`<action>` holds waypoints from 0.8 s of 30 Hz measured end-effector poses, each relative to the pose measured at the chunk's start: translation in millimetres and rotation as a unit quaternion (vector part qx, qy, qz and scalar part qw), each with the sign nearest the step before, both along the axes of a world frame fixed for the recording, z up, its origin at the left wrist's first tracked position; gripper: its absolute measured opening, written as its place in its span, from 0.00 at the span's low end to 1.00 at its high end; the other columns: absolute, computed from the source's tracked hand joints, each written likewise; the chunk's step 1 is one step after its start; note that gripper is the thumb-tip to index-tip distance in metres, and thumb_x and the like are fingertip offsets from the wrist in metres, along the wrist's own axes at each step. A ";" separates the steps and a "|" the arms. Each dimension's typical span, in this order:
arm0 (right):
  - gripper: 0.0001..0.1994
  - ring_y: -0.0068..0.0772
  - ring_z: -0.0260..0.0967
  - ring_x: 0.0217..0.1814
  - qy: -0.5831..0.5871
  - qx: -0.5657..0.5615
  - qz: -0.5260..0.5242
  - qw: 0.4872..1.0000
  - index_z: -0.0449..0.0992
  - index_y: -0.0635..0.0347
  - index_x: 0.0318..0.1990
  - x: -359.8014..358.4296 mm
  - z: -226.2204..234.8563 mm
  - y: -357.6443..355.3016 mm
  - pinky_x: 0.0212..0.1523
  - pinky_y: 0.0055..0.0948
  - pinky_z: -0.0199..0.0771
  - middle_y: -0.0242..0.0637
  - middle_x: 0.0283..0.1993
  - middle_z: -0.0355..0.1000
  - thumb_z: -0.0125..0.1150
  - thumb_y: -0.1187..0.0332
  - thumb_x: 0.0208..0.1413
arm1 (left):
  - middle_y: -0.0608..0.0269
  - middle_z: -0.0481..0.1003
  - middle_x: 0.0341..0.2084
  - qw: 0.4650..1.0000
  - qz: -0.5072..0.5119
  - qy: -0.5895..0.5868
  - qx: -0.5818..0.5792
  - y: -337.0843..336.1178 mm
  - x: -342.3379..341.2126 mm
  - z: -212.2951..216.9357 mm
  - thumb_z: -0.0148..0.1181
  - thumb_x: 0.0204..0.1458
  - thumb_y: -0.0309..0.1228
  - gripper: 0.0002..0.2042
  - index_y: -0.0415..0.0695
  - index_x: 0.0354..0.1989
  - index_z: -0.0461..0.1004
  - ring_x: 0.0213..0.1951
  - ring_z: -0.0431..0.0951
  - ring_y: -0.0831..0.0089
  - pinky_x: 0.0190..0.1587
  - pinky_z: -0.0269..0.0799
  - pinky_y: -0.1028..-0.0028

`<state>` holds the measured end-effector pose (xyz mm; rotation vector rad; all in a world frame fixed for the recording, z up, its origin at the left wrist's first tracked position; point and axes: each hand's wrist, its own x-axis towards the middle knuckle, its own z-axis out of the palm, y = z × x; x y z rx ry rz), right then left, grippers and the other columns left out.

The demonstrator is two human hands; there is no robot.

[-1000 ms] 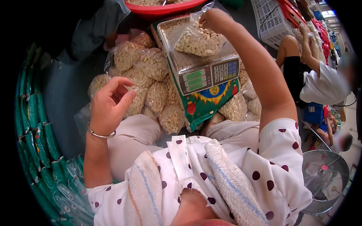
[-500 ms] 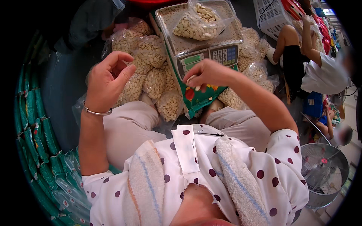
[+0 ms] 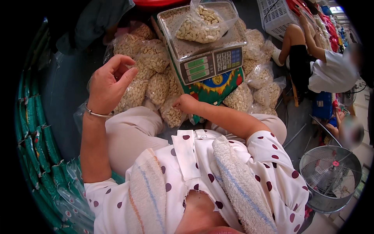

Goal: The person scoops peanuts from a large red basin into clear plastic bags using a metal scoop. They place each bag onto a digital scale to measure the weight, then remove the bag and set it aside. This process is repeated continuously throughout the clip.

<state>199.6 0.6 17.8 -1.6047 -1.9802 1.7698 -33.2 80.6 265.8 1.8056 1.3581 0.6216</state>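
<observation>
My left hand [image 3: 112, 82] is raised over the bagged pale beans, fingers curved and the thumb apart, with nothing in it. Low between my knees, my right hand [image 3: 187, 103] has its fingers drawn together at a clear bag of beans [image 3: 171, 113]; what they hold, if anything, is hidden. Beyond the hands stands a digital scale [image 3: 189, 74] with lit green displays and a keypad. An open clear bag of beans [image 3: 199, 29] rests on its metal pan [image 3: 169, 23]. Under the scale lies a green printed sack [image 3: 218, 91].
Filled bean bags [image 3: 154, 54] crowd the scale's left side, and more bags [image 3: 259, 76] lie to its right. Green packages [image 3: 39, 136] are stacked at far left. A floor fan [image 3: 330, 175], a white crate [image 3: 276, 19] and a seated person [image 3: 331, 74] are at the right.
My right hand has come down from the scale's front toward the bag between my knees. The beans seen in its fingers before no longer show. My left hand stays nearly in place.
</observation>
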 end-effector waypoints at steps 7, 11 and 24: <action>0.09 0.17 0.69 0.24 0.210 -0.091 -0.196 0.954 0.78 0.65 0.42 54.2 163.2 64.7 0.23 0.18 0.72 0.34 0.29 0.75 0.58 0.75 0.54 | 0.73 0.70 0.22 1.000 -0.009 -0.004 0.005 4.7 3.9 2.4 0.61 0.51 0.28 0.07 0.41 0.36 0.72 0.25 0.66 0.87 0.29 0.63 0.85; 0.10 0.19 0.71 0.30 0.251 0.233 -0.235 0.910 0.77 0.66 0.45 103.0 259.3 124.9 0.26 0.17 0.74 0.37 0.38 0.76 0.56 0.76 0.56 | 0.73 0.70 0.22 1.000 -0.006 -0.002 0.001 4.7 4.3 4.1 0.61 0.51 0.27 0.07 0.41 0.37 0.72 0.25 0.67 0.86 0.28 0.64 0.84; 0.19 0.20 0.66 0.50 0.161 0.584 -0.292 0.740 0.66 0.67 0.55 140.3 327.0 146.2 0.50 0.22 0.66 0.36 0.50 0.69 0.57 0.72 0.56 | 0.72 0.71 0.23 0.999 -0.024 0.017 -0.016 11.8 3.0 -4.3 0.60 0.51 0.26 0.07 0.40 0.38 0.73 0.26 0.67 0.86 0.29 0.64 0.84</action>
